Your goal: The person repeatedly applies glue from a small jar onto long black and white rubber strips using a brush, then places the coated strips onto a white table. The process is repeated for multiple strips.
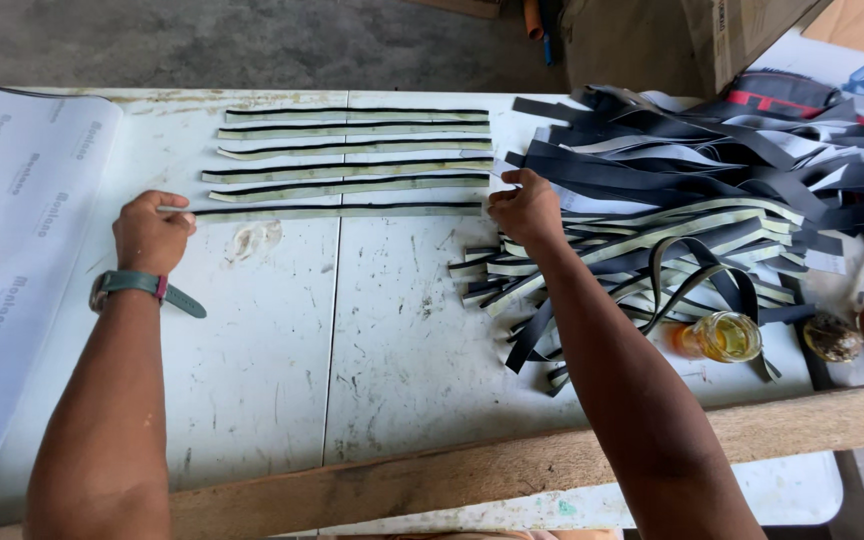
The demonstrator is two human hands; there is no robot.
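Note:
Several long pale strips with black edges [352, 150] lie side by side on a white table [372, 340]. The nearest strip [337, 211] is stretched between both hands. My left hand [152, 232], with a green watch on the wrist, pinches its left end. My right hand [524, 208] presses its right end down on the table. Just right of my right hand lies a heap of black and pale strips [692, 210], tangled and overlapping.
A small jar of yellow liquid [727, 337] stands by the heap, with a round brown object [832, 338] to its right. A wooden plank [512, 465] runs along the near edge. A white printed sheet [22, 230] covers the left end. Cardboard boxes [742, 30] stand behind.

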